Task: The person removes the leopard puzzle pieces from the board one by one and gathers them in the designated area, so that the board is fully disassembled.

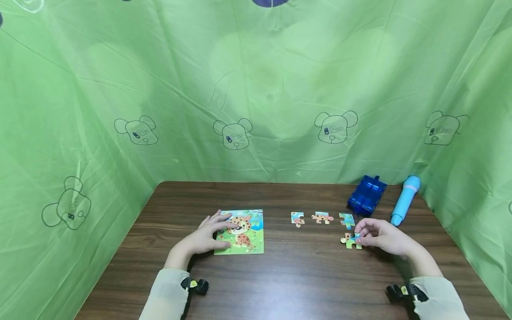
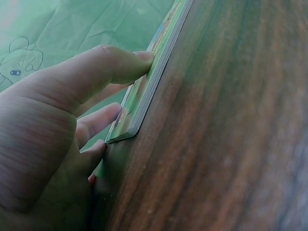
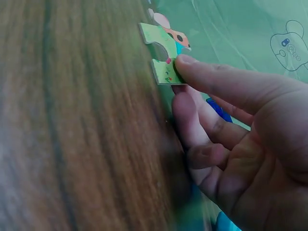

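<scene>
A square leopard puzzle board [image 1: 252,235] lies flat on the wooden table [image 1: 304,275]. My left hand [image 1: 222,232] rests on its left part with the fingers stretched out. In the left wrist view the thumb [image 2: 120,65] touches the board's edge [image 2: 161,57]. To the right, my right hand [image 1: 360,238] pinches a loose puzzle piece [image 1: 350,240] that lies on the table. The right wrist view shows the thumb [image 3: 207,77] on that piece [image 3: 162,50], with the other fingers curled beneath. Three more pieces [image 1: 322,218] lie in a row behind it.
A translucent blue box [image 1: 367,194] and a light blue microphone-shaped toy [image 1: 405,199] sit at the table's back right. Green cloth with bear prints [image 1: 256,89] hangs around the back and both sides of the table. Wrist cameras show near both cuffs.
</scene>
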The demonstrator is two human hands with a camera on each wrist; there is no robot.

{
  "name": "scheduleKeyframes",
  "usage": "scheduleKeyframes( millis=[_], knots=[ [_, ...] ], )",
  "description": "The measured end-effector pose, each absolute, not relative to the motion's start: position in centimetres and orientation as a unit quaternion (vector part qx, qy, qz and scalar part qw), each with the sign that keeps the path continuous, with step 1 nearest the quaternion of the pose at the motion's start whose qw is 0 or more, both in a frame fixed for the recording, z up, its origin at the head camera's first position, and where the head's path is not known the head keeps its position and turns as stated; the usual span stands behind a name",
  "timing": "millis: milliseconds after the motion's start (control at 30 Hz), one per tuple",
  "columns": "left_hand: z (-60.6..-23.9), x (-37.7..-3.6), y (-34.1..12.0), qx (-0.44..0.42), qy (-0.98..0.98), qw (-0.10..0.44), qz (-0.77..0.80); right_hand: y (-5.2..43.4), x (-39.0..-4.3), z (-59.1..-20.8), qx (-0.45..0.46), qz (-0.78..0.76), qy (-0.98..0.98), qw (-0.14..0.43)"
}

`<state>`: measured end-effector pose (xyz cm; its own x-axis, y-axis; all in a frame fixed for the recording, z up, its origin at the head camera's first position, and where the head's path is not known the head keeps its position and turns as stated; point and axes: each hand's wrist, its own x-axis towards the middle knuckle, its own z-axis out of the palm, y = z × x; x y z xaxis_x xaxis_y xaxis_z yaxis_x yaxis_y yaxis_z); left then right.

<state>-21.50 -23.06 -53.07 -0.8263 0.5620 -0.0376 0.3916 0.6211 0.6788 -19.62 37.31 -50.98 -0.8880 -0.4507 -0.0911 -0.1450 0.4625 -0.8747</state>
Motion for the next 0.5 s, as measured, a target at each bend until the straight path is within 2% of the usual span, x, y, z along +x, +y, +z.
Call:
scheduleKeyframes(
  millis=[500],
  knots=[
    [-53.33, -21.63, -23.21, 0.272, 0.892, 0.125, 0.340, 36.56, -19.58, -51.41, -0.182, -0.404, 0.890, 0.108]
  ],
)
